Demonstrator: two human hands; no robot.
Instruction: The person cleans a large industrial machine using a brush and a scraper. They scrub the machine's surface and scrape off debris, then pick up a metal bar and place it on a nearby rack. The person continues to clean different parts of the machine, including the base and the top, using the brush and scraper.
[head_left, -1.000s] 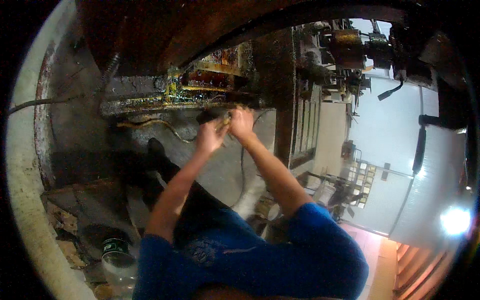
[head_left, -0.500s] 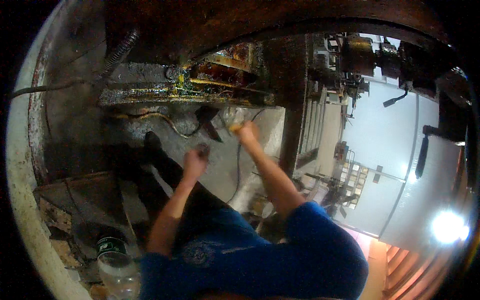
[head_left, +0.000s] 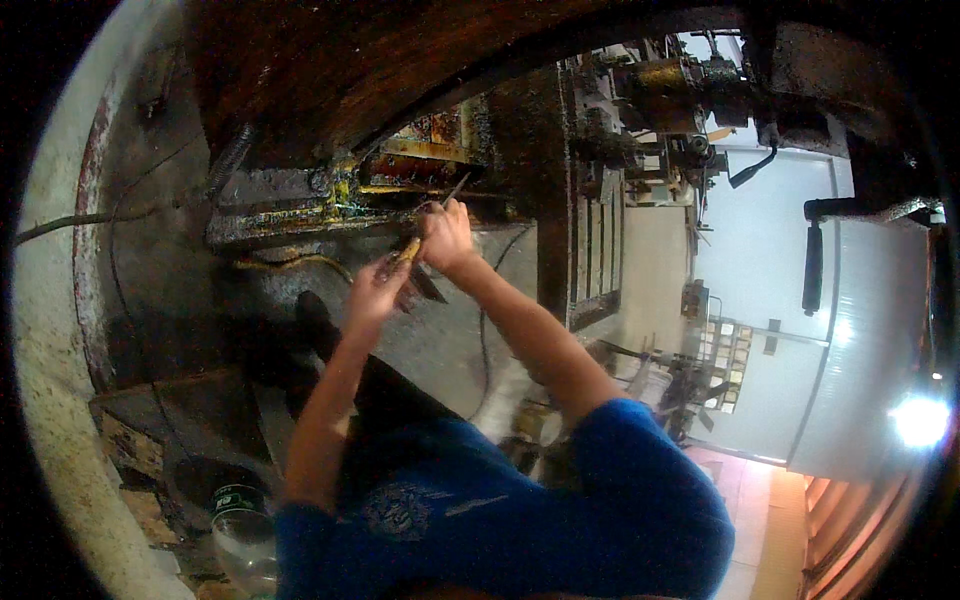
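Note:
My right hand (head_left: 447,240) is closed around a tool with a yellow handle (head_left: 408,251). A thin metal shaft (head_left: 458,186) sticks out past its knuckles toward the machine, seemingly part of the same tool. Close beside it, my left hand (head_left: 370,292) is closed, its fingertips at the yellow handle's near end. What lies within the left fingers is dark and too blurred to name. Both hands are held in front of the oily machine base (head_left: 350,195), above a dark angular metal piece (head_left: 428,288).
A large dark machine body (head_left: 330,70) overhangs at the top. On the floor lie a yellowish hose (head_left: 300,259) and a dark cable (head_left: 484,350). A clear plastic bottle (head_left: 245,545) stands lower left by my elbow. Machine levers (head_left: 812,265) project at right.
My hands were apart and have come together. The right hand moved left with the yellow-handled tool, and its metal shaft now shows. The left hand moved slightly left and up.

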